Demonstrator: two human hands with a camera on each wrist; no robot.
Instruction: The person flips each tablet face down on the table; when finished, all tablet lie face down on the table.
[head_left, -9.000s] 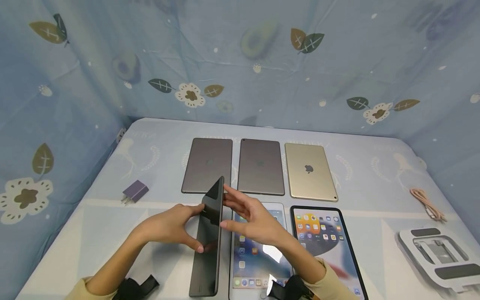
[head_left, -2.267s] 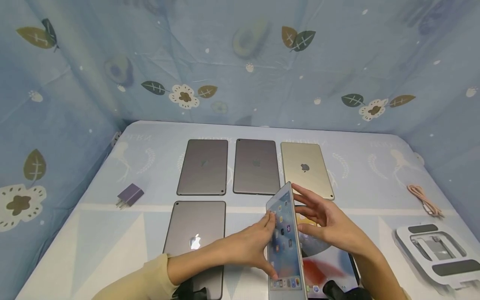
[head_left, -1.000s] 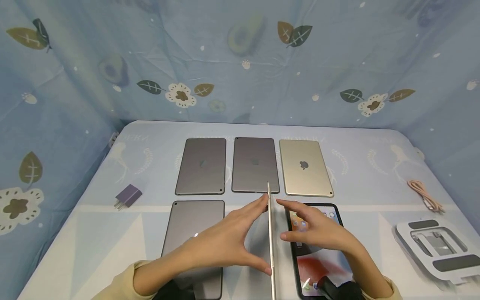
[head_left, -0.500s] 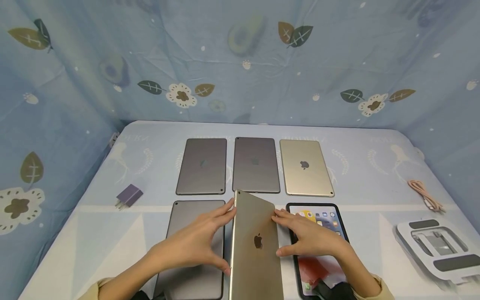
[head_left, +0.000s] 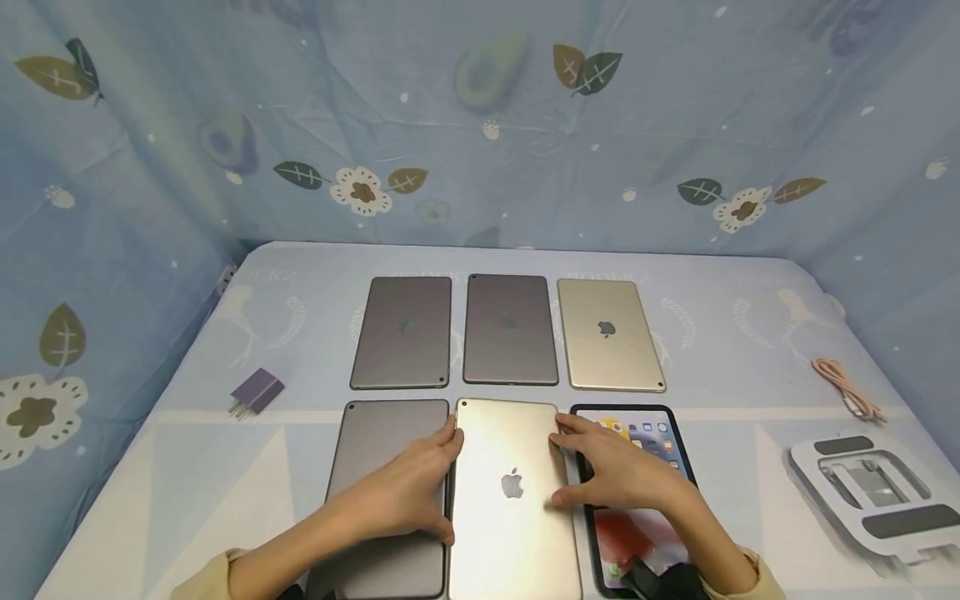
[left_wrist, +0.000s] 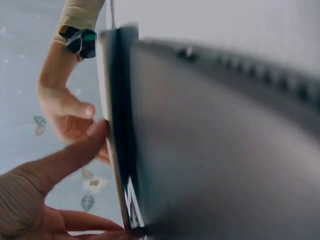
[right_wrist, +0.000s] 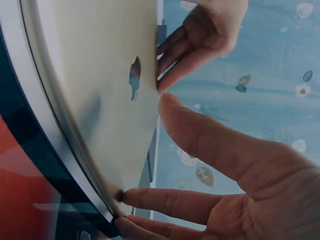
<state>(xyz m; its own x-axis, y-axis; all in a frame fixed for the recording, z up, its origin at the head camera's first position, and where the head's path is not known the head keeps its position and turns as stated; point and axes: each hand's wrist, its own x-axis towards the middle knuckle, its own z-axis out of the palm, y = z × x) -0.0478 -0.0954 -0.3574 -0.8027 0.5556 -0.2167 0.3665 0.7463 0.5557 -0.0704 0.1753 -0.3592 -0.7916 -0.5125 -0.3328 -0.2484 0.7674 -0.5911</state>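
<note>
A gold tablet [head_left: 510, 492] lies back-up in the middle of the front row, its logo showing. My left hand [head_left: 444, 485] lies over the grey tablet [head_left: 375, 467] beside it, with thumb and straight fingers touching the gold tablet's left edge. My right hand [head_left: 573, 462] lies over the black tablet [head_left: 652, 517], whose screen is lit, and touches the gold tablet's right edge. The right wrist view shows the gold tablet's back [right_wrist: 100, 100] close up, my right hand's fingers [right_wrist: 210, 150] spread at its edge. The left wrist view shows my left thumb [left_wrist: 65, 160] against the thin edge [left_wrist: 111, 125].
Three more tablets lie back-up in the far row: two grey [head_left: 402, 332] [head_left: 510, 329] and one gold [head_left: 609, 335]. A purple charger [head_left: 257, 392] sits at the left, a pink cable [head_left: 843, 387] and a white stand [head_left: 870, 492] at the right. Patterned blue cloth walls enclose the table.
The gold tablet, standing on edge between my hands a second ago, has tipped over and now lies flat, back-up. Both hands followed it down to its edges.
</note>
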